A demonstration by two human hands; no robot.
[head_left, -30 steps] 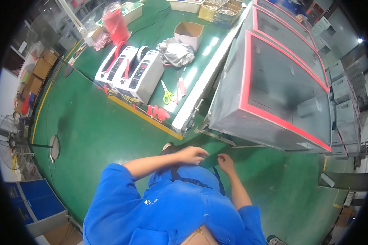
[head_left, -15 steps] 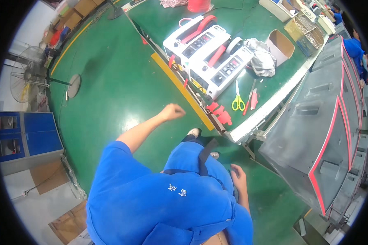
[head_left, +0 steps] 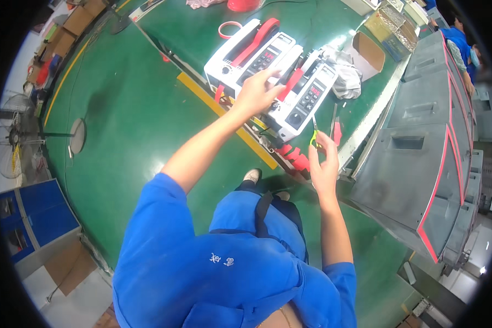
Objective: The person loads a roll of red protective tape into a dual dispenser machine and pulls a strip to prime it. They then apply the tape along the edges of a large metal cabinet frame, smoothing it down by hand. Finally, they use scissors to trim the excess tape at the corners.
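Note:
Two white tape dispensers with button panels stand side by side at the table's near corner. My left hand [head_left: 257,94] reaches over the gap between the left dispenser [head_left: 273,54] and the right dispenser [head_left: 310,98]. Its fingers are apart, close to the red tape strip [head_left: 291,83] on the right machine. Beside that machine, my right hand [head_left: 325,164] hovers at the table edge with thumb and fingers parted. Just past its fingertips lie scissors [head_left: 313,139] with yellow-green handles, partly covered by the hand. Cut red tape pieces [head_left: 295,157] cling along the table edge.
A knife-like blade [head_left: 334,113] lies beside the scissors. Behind are a crumpled grey cloth [head_left: 344,76], an open carton [head_left: 367,53] and a red tape ring [head_left: 229,29]. Grey panels with red edging [head_left: 399,164] stand at right, with co-workers beyond. A fan [head_left: 16,134] is at left.
Both hands have risen from beside my body toward the table, the left to the dispensers and the right to the scissors. My view has shifted slightly, and a red tape strip at the table edge is now hidden.

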